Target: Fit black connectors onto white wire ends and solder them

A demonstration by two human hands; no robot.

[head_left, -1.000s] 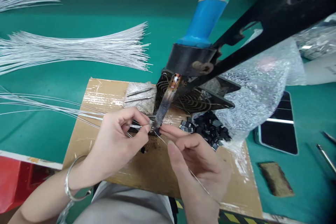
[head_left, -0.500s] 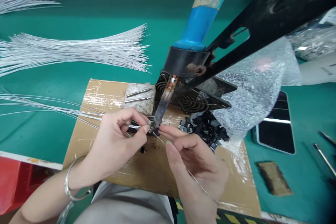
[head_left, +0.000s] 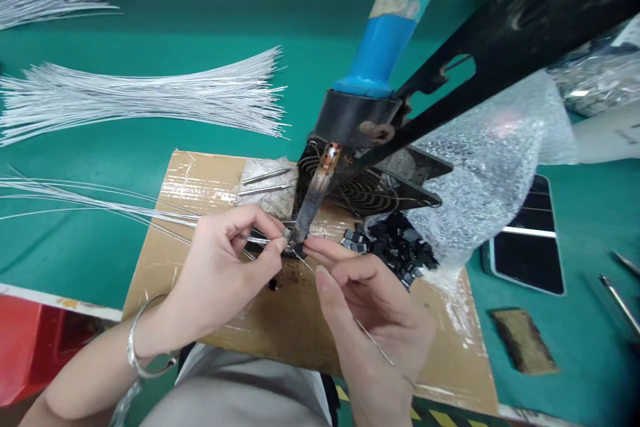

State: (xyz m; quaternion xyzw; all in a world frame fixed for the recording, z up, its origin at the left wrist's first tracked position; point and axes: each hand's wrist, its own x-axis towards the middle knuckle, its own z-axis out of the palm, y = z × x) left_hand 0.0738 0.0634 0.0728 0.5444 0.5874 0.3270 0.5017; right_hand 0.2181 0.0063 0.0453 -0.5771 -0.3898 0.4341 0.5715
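Observation:
My left hand [head_left: 235, 267] pinches a few thin white wires [head_left: 175, 217] that trail off to the left; their ends lie at the tip of a soldering iron. That soldering iron [head_left: 310, 203], blue-handled, points down from a black bracket. Opposite, my right hand [head_left: 375, 320] is closed on a thin strand of solder wire [head_left: 383, 352], which runs across the palm and up to the iron's tip. The joint between the fingertips is too small to make out. Just right of my right fingers lies a pile of small black square parts [head_left: 400, 243].
Cardboard [head_left: 300, 333] covers the work spot on the green table. Behind the iron stands a black fan [head_left: 365, 193]. Two metal rods rest on a wrapped block [head_left: 265, 203]. A wire bundle [head_left: 150, 100] lies at the left; bubble wrap [head_left: 480, 173], a phone [head_left: 530, 240] and a sponge [head_left: 524, 340] at the right.
Both hands keep almost the same place at the iron's tip. The whole view has shifted very slightly.

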